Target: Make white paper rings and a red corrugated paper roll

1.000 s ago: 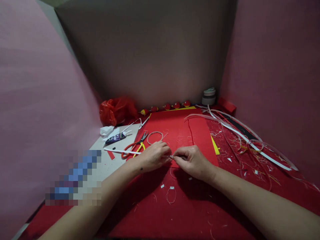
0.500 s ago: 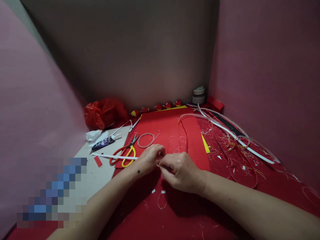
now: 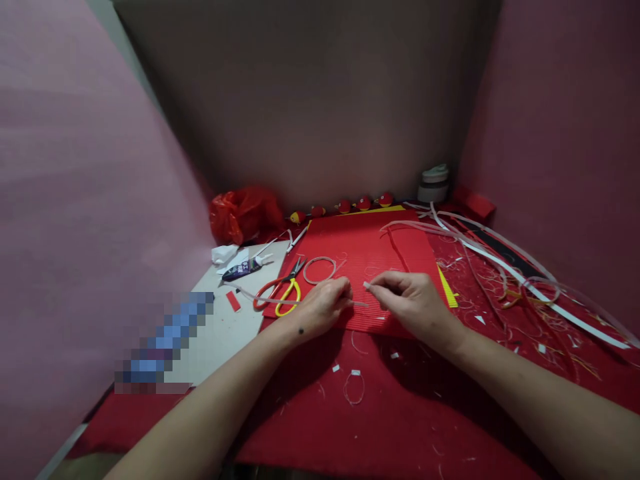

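Note:
My left hand (image 3: pixel 323 308) pinches a long thin white strip (image 3: pixel 270 300) that trails left across the scissors' handles. My right hand (image 3: pixel 413 303) pinches a small white bit (image 3: pixel 367 285) between thumb and forefinger, a short gap from the left fingertips. Both hands hover over the near edge of a red corrugated sheet (image 3: pixel 367 250). Red and yellow scissors (image 3: pixel 277 291) lie just left of my left hand, and a white paper ring (image 3: pixel 319 269) lies on the sheet behind it.
A glue tube (image 3: pixel 245 268) and crumpled tissue (image 3: pixel 223 253) lie on grey board (image 3: pixel 220 333) at left. A red plastic bag (image 3: pixel 245 213), small red figures (image 3: pixel 363 202) and tape rolls (image 3: pixel 433 184) line the back wall. Long white strips (image 3: pixel 505 267) and scraps litter the right.
My hands, pressed together over the strip's end before, have drawn apart; the right hand now holds a small white bit away from the left. The camera view has swung.

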`<state>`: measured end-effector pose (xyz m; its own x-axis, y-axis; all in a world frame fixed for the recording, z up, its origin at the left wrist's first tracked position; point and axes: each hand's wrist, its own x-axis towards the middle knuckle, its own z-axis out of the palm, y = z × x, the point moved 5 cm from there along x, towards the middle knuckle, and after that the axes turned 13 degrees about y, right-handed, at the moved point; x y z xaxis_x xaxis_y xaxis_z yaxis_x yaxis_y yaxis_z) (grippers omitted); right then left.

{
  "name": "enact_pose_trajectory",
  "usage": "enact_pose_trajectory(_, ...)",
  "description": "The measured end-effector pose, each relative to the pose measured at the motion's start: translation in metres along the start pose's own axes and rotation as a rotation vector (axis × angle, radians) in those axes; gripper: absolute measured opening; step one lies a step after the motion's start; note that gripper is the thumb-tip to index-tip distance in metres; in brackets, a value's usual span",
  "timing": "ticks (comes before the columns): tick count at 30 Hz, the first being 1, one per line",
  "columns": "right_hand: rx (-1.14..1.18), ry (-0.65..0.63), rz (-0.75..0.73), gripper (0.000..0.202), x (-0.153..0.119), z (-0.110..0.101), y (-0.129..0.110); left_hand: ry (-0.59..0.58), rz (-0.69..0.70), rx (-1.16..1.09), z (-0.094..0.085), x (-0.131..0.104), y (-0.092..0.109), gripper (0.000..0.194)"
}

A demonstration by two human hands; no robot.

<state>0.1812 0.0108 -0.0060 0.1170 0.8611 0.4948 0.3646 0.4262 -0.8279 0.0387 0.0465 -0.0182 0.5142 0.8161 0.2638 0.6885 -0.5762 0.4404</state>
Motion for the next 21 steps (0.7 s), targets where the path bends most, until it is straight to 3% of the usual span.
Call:
enact_pose_trajectory(7,0.077,-0.098,0.281,0.021,0.003,0.003,0.014,-0.046,-0.069,-0.101,-0.009,-0.005,-0.001,0.014)
enact_pose_trajectory(12,0.088,-0.14,0.34,0.022,0.001,0.008,0.018,-0.046,0.011,-0.13,-0.01,-0.005,0.003,0.015)
enact_pose_trajectory(21,0.072,-0.257,0.418,0.02,-0.006,0.014,0.021,0.023,-0.078,-0.261,-0.021,-0.007,0.011,0.016)
